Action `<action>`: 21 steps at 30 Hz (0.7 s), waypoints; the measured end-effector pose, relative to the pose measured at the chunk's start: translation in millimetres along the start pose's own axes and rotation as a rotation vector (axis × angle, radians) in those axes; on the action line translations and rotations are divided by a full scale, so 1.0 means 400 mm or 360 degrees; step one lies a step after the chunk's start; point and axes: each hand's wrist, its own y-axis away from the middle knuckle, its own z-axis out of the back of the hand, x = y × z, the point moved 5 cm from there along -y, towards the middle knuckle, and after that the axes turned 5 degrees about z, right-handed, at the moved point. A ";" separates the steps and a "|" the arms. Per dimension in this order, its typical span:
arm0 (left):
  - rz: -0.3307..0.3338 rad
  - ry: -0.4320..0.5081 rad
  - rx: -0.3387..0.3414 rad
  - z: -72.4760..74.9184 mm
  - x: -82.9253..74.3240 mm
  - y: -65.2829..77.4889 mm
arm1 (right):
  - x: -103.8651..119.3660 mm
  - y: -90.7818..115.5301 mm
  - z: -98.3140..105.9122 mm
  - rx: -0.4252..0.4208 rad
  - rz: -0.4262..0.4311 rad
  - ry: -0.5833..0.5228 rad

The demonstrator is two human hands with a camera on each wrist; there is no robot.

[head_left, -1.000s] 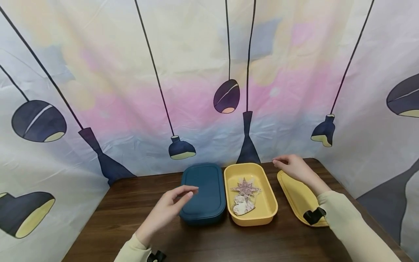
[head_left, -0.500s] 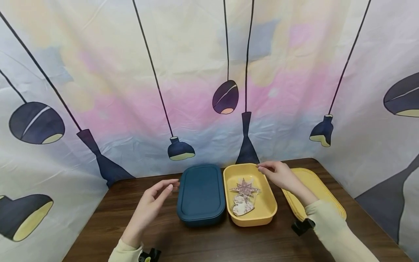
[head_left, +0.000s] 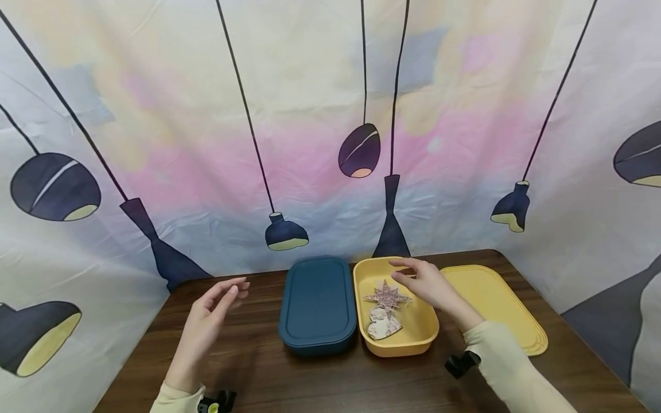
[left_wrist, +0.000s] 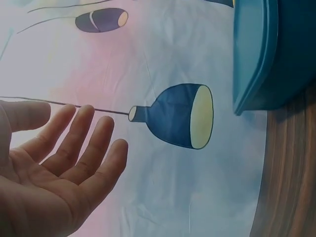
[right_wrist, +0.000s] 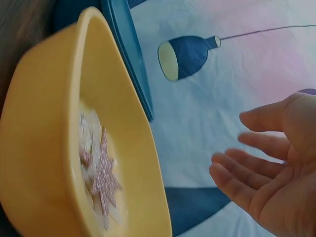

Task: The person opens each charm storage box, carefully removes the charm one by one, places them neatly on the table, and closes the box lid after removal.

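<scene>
In the head view, a yellow lunch box [head_left: 428,338] stands without its lid, holding a glittery pink star [head_left: 386,296] and a white patterned heart [head_left: 383,324]. My right hand [head_left: 428,284] hovers over the box's right far part, fingers loosely bent and holding nothing. The right wrist view shows that hand [right_wrist: 276,168] apart from the box. To the left sits a dark blue box [head_left: 319,304] with its lid on. My left hand [head_left: 206,315] hangs above the table, left of the blue box, its fingers relaxed and nothing in them.
A yellow lid [head_left: 490,298] lies flat on the brown wooden table [head_left: 289,384], right of the yellow box. Behind the table hangs a cloth [head_left: 320,115] printed with lamps. Both wrists carry a small black device.
My left hand has moved left, away from over the blue box. My right hand has come left from above the yellow lid to over the yellow box, uncovering more of the lid.
</scene>
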 end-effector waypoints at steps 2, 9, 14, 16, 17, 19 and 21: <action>0.0021 0.0019 -0.0004 0.001 0.004 -0.005 | 0.002 -0.002 -0.015 -0.0010 -0.0003 -0.0049; 0.0058 0.0056 -0.0026 0.006 0.030 -0.017 | 0.012 -0.013 -0.073 0.0001 -0.0014 -0.0196; 0.0081 0.0056 -0.0047 0.014 0.045 -0.019 | 0.023 -0.019 -0.109 -0.0002 -0.0006 -0.0267; 0.0099 0.0057 -0.0041 0.015 0.050 -0.021 | 0.028 -0.022 -0.123 -0.0014 -0.0014 -0.0295; 0.0104 0.0055 -0.0041 0.015 0.052 -0.022 | 0.030 -0.023 -0.131 -0.0021 -0.0023 -0.0308; 0.0123 0.0048 -0.0041 0.012 0.058 -0.024 | 0.033 -0.026 -0.147 -0.0038 -0.0051 -0.0350; 0.0157 0.0045 -0.0041 0.006 0.066 -0.028 | 0.035 -0.030 -0.164 -0.0053 -0.0087 -0.0402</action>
